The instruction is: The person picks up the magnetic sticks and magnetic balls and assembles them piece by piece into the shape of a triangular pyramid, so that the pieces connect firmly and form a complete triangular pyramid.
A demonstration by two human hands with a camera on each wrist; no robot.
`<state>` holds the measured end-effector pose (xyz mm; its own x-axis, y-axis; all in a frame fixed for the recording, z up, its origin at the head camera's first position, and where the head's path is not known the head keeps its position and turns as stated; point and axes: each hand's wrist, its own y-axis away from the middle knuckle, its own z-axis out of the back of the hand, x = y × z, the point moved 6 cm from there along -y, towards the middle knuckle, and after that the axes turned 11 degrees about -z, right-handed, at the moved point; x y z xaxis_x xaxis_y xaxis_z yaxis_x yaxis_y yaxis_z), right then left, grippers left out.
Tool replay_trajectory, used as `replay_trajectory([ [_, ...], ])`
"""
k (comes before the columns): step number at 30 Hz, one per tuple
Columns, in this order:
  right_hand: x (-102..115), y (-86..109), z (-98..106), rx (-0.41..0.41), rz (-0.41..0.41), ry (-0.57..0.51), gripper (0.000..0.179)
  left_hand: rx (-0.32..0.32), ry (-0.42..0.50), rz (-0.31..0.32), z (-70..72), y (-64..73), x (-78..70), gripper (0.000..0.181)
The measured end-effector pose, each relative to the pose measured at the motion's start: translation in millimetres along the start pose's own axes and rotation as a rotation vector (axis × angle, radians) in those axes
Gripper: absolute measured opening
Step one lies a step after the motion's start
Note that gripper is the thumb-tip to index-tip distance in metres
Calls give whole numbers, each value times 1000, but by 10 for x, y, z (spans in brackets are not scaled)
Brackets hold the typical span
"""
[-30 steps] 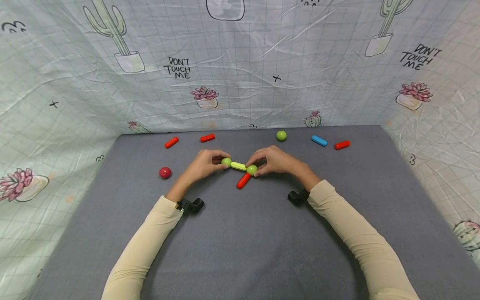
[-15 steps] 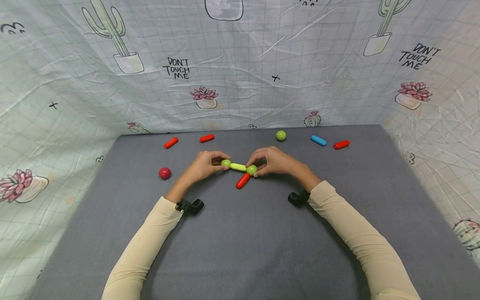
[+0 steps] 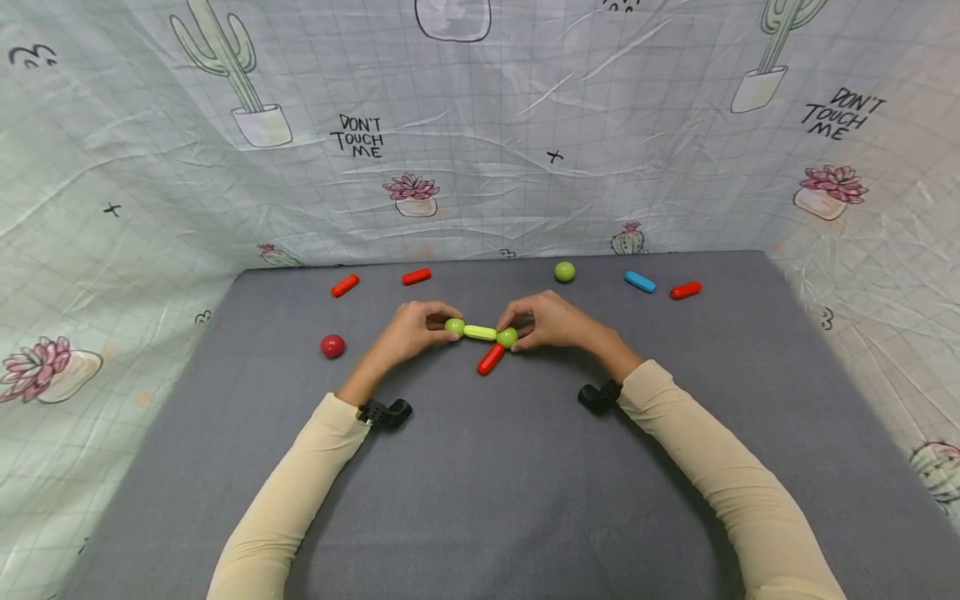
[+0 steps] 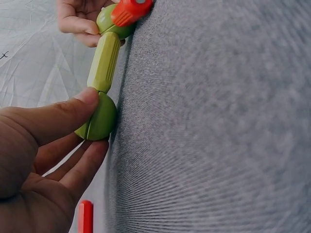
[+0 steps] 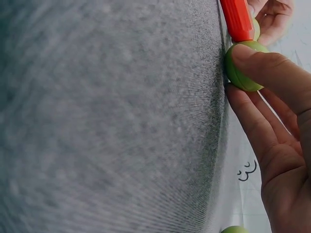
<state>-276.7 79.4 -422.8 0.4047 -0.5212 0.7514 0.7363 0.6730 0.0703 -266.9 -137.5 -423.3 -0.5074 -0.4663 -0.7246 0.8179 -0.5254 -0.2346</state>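
My left hand point(image 3: 414, 327) pinches a green ball point(image 4: 103, 118) between thumb and fingers. A yellow-green ribbed rod point(image 3: 480, 332) runs from that ball to a second green ball point(image 3: 507, 337), which my right hand point(image 3: 550, 321) pinches. In the left wrist view the rod point(image 4: 104, 63) touches both balls. A red rod point(image 3: 491, 359) meets the second ball and slants toward the near left; in the right wrist view this red rod point(image 5: 238, 20) butts against the ball point(image 5: 244, 66) under my thumb. The joined pieces lie low, at the grey tabletop.
Along the far edge of the grey table point(image 3: 480, 483) lie two red rods point(image 3: 345, 285) at left, a loose green ball point(image 3: 565, 272), a blue rod point(image 3: 640, 282) and another red rod point(image 3: 686, 290). A red ball point(image 3: 332, 346) sits left of my left hand. A printed cloth point(image 3: 480, 125) hangs behind.
Both hands keep their pinch on the two green balls. The joined pieces stay nearly in place; the whole view shifts slightly, and little else differs.
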Motion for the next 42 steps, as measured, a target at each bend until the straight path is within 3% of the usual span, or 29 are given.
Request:
replay_trajectory([
  [11, 14, -1, 16, 8, -4, -19, 32, -5, -17, 26, -13, -35, -14, 33],
  [27, 58, 10, 18, -22, 52, 105, 22, -5, -38, 17, -8, -50, 5, 35],
  [42, 160, -90, 0, -47, -92, 212, 14, -12, -36, -1, 14, -66, -2, 37],
])
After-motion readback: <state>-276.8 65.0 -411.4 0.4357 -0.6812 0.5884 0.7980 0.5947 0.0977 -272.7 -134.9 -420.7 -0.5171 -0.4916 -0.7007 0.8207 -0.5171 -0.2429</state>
